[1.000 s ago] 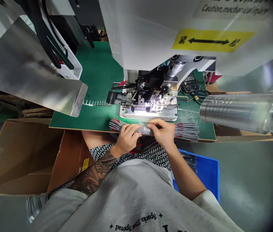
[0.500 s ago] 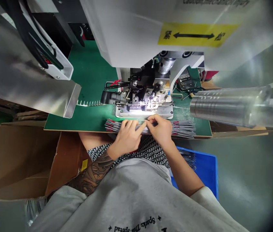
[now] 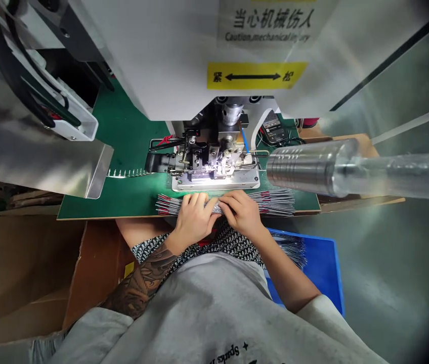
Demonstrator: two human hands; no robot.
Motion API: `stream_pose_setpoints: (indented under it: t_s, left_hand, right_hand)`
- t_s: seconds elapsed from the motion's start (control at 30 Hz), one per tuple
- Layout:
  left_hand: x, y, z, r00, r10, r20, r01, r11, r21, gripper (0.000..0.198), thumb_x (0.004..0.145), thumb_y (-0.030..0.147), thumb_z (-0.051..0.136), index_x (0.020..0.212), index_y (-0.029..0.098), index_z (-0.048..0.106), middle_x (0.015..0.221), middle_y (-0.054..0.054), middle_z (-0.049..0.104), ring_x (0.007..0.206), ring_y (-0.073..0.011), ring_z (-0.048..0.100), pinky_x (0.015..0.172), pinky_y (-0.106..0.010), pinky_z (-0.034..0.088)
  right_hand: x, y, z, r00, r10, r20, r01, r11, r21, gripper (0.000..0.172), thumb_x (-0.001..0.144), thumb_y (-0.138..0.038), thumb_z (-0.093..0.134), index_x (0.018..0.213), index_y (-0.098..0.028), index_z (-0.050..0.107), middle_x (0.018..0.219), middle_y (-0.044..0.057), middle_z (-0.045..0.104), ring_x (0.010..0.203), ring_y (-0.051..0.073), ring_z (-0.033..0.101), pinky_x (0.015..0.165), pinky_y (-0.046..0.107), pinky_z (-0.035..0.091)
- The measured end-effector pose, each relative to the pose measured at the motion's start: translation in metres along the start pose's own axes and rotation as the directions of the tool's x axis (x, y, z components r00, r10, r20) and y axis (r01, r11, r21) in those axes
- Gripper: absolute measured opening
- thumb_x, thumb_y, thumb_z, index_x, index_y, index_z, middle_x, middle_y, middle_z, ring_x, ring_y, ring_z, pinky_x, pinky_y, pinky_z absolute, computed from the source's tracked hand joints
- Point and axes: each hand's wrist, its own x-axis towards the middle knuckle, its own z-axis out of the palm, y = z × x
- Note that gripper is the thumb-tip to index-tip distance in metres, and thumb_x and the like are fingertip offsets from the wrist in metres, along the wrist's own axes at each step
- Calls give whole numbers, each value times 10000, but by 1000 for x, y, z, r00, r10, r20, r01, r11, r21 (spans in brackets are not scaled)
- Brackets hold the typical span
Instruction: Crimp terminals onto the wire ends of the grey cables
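A bundle of grey wires point(image 3: 276, 202), some with red ends at the left, lies across the front of the green table. A shiny clear wrap shows around its middle, between my hands. My left hand point(image 3: 196, 218) is closed over the bundle left of centre, its fingers over the top and thumb at the near side. Just right of it, my right hand point(image 3: 240, 212) closes on the same bundle, thumb and fingertips near the left thumb. Behind the hands stands a crimping machine point(image 3: 218, 167) with its lit metal base. The parts of the bundle under my palms are hidden.
A strip of terminals point(image 3: 129, 173) feeds into the machine from the left. At the right a clear tube with a metal collar point(image 3: 301, 169) reaches close to the base. A blue bin point(image 3: 324, 258) with more wires stands below right; a cardboard box point(image 3: 20, 273) is at the left.
The camera view has shifted, showing more of the machine's front. My left thumb has come down to the bundle's near side, and my right fingers have closed in around it.
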Motion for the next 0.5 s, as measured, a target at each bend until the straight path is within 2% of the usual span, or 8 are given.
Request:
stream_pose_setpoints:
  t_s: [0.1, 0.23, 0.33, 0.5]
  left_hand:
    - [-2, -1, 6, 999, 6, -41, -6, 1000, -2, 393, 1041, 446, 578, 1275, 152, 691, 1088, -141, 644, 997, -281, 534, 884, -442, 382]
    - [-5, -1, 10, 997, 19, -75, -20, 1000, -17, 358, 1015, 399, 636, 1251, 133, 677, 1154, -148, 672, 1059, -283, 571, 934, -446, 393]
    - [-5, -1, 10, 994, 49, -96, -52, 998, -32, 334, 1015, 336, 637, 1261, 109, 645, 1213, -145, 685, 1109, -273, 594, 981, -443, 396]
    - [-4, -2, 11, 991, 73, -115, -76, 997, -18, 320, 1018, 318, 628, 1262, 111, 638, 1149, -126, 704, 1040, -264, 604, 930, -425, 402]
  right_hand:
    - [0, -3, -12, 987, 3, 163, 2, 999, -35, 300, 1073, -357, 576, 1242, -153, 719, 1161, 118, 727, 1085, 255, 619, 970, 415, 506]
    - [4, -6, -20, 951, 42, 306, -4, 992, -125, 382, 1085, -448, 551, 1280, -150, 688, 1161, 128, 688, 1129, 282, 571, 971, 433, 456]
    - [6, -7, -21, 942, 54, 331, -2, 988, -155, 389, 1081, -461, 559, 1278, -151, 686, 1162, 120, 654, 1132, 278, 542, 974, 416, 439]
    - [6, -9, -19, 945, 62, 322, -6, 985, -171, 382, 1075, -462, 571, 1263, -149, 686, 1189, 114, 623, 1126, 269, 521, 979, 400, 426]
